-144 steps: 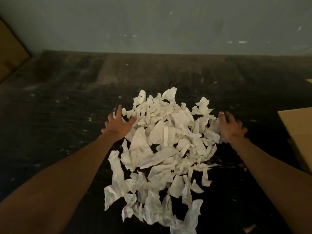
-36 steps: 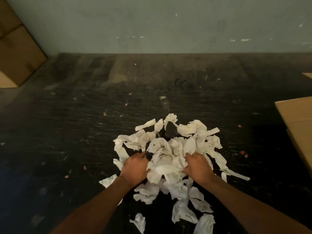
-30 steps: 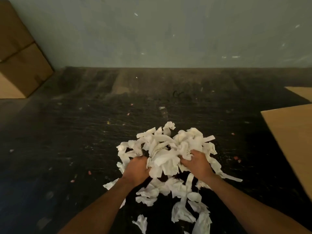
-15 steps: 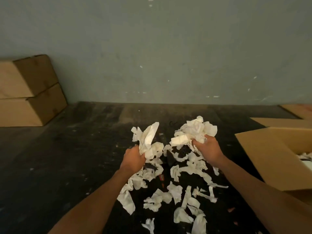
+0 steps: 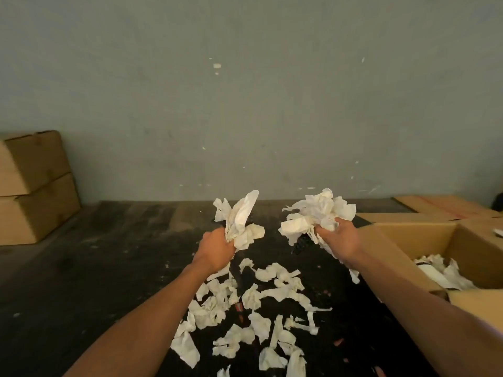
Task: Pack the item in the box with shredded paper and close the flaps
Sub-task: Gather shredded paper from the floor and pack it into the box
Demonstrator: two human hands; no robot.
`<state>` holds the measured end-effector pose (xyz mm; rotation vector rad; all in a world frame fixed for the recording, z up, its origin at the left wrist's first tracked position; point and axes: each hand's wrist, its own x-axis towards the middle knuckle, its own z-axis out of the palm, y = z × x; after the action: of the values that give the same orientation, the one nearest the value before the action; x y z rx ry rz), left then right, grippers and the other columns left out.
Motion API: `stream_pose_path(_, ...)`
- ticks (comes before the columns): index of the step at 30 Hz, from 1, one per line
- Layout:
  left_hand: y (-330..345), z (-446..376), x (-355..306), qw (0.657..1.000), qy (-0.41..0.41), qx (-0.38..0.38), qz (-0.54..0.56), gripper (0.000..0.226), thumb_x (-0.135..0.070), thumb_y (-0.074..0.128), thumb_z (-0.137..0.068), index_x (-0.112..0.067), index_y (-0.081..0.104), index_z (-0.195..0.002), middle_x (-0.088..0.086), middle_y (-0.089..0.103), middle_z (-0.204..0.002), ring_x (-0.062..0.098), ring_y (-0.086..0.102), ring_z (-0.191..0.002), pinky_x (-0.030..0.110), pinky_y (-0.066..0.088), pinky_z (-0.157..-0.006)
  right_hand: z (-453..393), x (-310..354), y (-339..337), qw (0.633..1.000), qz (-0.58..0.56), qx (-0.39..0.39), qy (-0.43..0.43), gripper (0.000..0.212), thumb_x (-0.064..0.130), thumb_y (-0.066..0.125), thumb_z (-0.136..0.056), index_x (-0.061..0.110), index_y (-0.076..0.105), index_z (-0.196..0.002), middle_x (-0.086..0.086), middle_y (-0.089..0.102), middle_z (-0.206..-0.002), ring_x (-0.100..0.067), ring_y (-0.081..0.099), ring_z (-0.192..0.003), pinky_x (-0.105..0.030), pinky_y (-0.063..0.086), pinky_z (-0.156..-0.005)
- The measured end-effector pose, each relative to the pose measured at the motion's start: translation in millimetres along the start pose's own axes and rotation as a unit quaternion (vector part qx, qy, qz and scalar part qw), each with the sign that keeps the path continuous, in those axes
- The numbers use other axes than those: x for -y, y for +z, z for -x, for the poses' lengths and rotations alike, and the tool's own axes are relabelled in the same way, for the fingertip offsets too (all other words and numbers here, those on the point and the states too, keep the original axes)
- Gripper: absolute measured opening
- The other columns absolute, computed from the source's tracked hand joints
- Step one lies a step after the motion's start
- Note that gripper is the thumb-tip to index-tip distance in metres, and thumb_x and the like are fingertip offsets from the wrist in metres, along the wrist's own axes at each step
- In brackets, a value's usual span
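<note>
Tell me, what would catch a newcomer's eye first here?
Two raised fists of white shredded paper: the left hand grips one bunch and the right hand another, mid-frame. Below them, loose scraps litter the dark floor. At right, an open cardboard box already holds some paper.

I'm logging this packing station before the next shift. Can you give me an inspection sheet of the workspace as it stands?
Surface: dark, scuffed tabletop, speckled with small debris.
Job's things: open box at right, flaps up, some shredded paper inside; item not clearly visible.
Clutter: loose paper scraps scattered on the surface.
Grippers: left hand and right hand each raised, gripping a paper bunch.
Cables: nothing seen.
Surroundings: two stacked closed boxes far left; flat cardboard far right; grey wall.
</note>
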<state>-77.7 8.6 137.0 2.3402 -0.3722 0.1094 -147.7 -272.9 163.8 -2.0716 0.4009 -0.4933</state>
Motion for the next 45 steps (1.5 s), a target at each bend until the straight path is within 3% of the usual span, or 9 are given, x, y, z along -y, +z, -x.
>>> stream_pose_path(12,88,-29,-120,0.993,0.106,0.039,0.035,0.019,-0.037,0.058,-0.096,-0.019,0.063,-0.095,0.001,0.067,-0.088,0.014,0.063,-0.076,0.035,0.054,-0.075,-5,-47,-139,0.998,-0.003,-0.049,-0.027,0.006,0.023,0.065,-0.091,0.016,0.064,-0.09,-0.001,0.067,-0.074,-0.014,0.059,-0.064,-0.027,0.042,-0.055)
stream_pose_path(16,143,-43,-174,0.99,0.126,0.052,0.032,0.016,-0.037,0.058,-0.095,-0.023,0.059,-0.087,-0.004,0.063,-0.078,0.015,0.064,-0.074,0.033,0.052,-0.068,-29,-87,-198,0.998,0.021,-0.061,-0.021,0.023,0.02,0.064,-0.092,0.023,0.054,-0.072,0.006,0.054,-0.058,-0.004,0.046,-0.049,-0.016,0.034,-0.045)
stream_pose_path(21,226,-67,-254,0.988,0.124,0.047,0.073,0.021,-0.039,0.059,-0.094,-0.028,0.056,-0.076,0.001,0.066,-0.077,0.019,0.065,-0.071,0.036,0.053,-0.066,-74,-146,-276,0.998,0.057,-0.039,0.005,0.026,0.023,0.067,-0.09,0.016,0.051,-0.07,-0.006,0.056,-0.059,-0.016,0.049,-0.053,-0.031,0.039,-0.054)
stream_pose_path(26,315,-93,-328,0.986,0.112,0.069,0.102,0.023,-0.045,0.059,-0.093,-0.023,0.066,-0.089,0.002,0.07,-0.084,0.02,0.066,-0.077,0.039,0.056,-0.072,-129,-217,-336,0.995,0.081,0.022,0.055,0.034,0.038,0.069,-0.085,0.008,0.059,-0.097,-0.009,0.067,-0.072,-0.019,0.06,-0.06,-0.032,0.047,-0.053)
stream_pose_path(29,361,-106,-354,0.986,0.101,0.086,0.105,0.022,-0.044,0.056,-0.094,-0.024,0.065,-0.096,-0.001,0.067,-0.091,0.019,0.063,-0.083,0.038,0.052,-0.074,-155,-245,-352,0.99,0.108,0.051,0.079,0.067,0.039,0.066,-0.088,0.003,0.043,-0.14,-0.016,0.068,-0.112,-0.024,0.067,-0.089,-0.026,0.046,-0.064)
stream_pose_path(31,389,-110,-364,0.985,0.084,0.11,0.103,0.019,-0.039,0.055,-0.096,-0.022,0.065,-0.096,-0.005,0.063,-0.087,0.016,0.059,-0.081,0.03,0.044,-0.071,-170,-264,-358,0.985,0.139,0.066,0.079,0.068,0.038,0.065,-0.09,0.001,0.04,-0.142,-0.016,0.062,-0.123,-0.022,0.063,-0.092,-0.021,0.044,-0.064)
stream_pose_path(36,446,-126,-360,0.97,0.043,0.237,0.012,0.048,-0.057,0.05,-0.089,-0.029,0.06,-0.126,0.004,0.061,-0.131,0.026,0.058,-0.113,0.031,0.045,-0.09,-201,-307,-351,0.969,0.183,0.142,0.088,0.063,0.046,0.066,-0.086,0.006,0.05,-0.132,-0.011,0.062,-0.125,-0.022,0.059,-0.104,-0.032,0.049,-0.087)
stream_pose_path(40,463,-130,-359,0.953,-0.016,0.304,-0.002,0.096,-0.059,0.069,-0.079,-0.024,0.02,-0.154,0.0,0.035,-0.155,0.026,0.042,-0.136,0.035,0.038,-0.108,-213,-328,-350,0.949,0.213,0.231,0.044,0.064,0.05,0.071,-0.08,0.017,0.053,-0.132,0.0,0.059,-0.13,-0.021,0.055,-0.117,-0.033,0.044,-0.098)
stream_pose_path(45,466,-142,-356,0.91,-0.092,0.4,-0.062,0.146,-0.073,0.082,-0.047,-0.03,-0.008,-0.155,0.001,0.008,-0.165,0.027,0.02,-0.148,0.038,0.029,-0.115,-231,-341,-360,0.928,0.241,0.282,0.03,0.088,0.071,0.076,-0.057,0.023,0.051,-0.127,0.004,0.048,-0.131,-0.019,0.051,-0.116,-0.042,0.047,-0.099)
